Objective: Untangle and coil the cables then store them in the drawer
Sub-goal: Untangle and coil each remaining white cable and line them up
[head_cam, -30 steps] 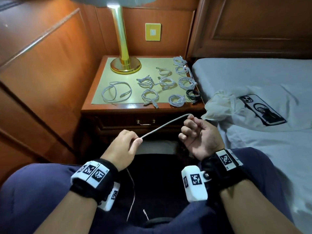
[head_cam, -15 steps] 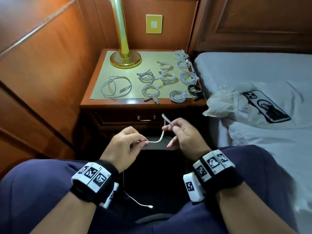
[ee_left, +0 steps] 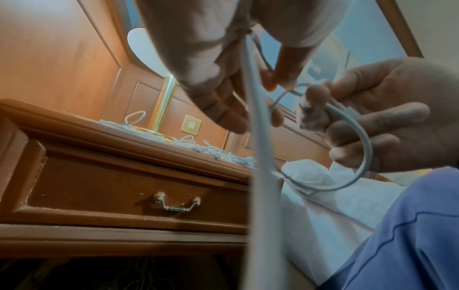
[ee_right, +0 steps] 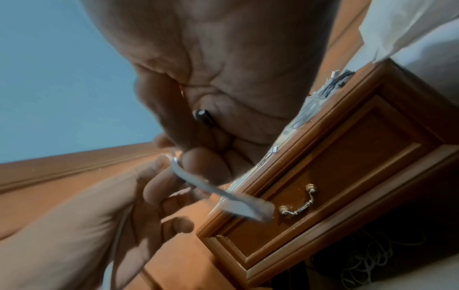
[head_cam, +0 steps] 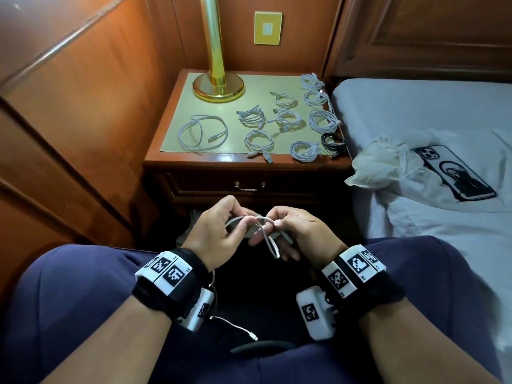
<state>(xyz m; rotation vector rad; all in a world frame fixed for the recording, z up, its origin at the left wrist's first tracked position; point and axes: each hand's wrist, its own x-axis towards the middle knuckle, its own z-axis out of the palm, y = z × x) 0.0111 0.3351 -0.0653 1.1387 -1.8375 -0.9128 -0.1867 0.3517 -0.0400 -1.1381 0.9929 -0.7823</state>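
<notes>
Two hands meet over the lap, just in front of the closed drawer (head_cam: 249, 187) of the table (head_cam: 246, 157). Left hand (head_cam: 219, 231) pinches a white cable (head_cam: 266, 234) between thumb and fingers; right hand (head_cam: 299, 231) pinches the same cable close by, fingertips of both nearly touching. Cable forms a small loop between the hands, short end hanging down below the right fingers. Left wrist view: loop curves around under the right hand's fingers (ee_left: 377, 117), cable (ee_left: 258, 157) runs down past the lens, blurred. Right wrist view: cable (ee_right: 223, 192) pinched at the right thumb, left hand (ee_right: 104, 206) curled around it on the other side. Loose tail drops past the left wristband, plug end (head_cam: 253, 338) lying on the lap between the thighs, well below the drawer.

Coiled cables on the table top above the drawer: one big loose white coil (head_cam: 203, 131) at the left, a group of smaller white coils (head_cam: 285, 120) to the right of it, one black coil (head_cam: 333, 141) at the right front corner. Gold lamp (head_cam: 217, 84) base at the back of the table, behind the coils. Drawer handle (head_cam: 249, 186) brass, hanging flat. Yellow wall plate (head_cam: 268, 28) behind the lamp. Right of the table: bed (head_cam: 443, 106) with a crumpled white plastic bag (head_cam: 379, 164) near the table edge and a phone (head_cam: 454, 173) face down just beyond the bag. More tangled cables dimly visible in the dark space under the drawer (ee_right: 367, 261).
</notes>
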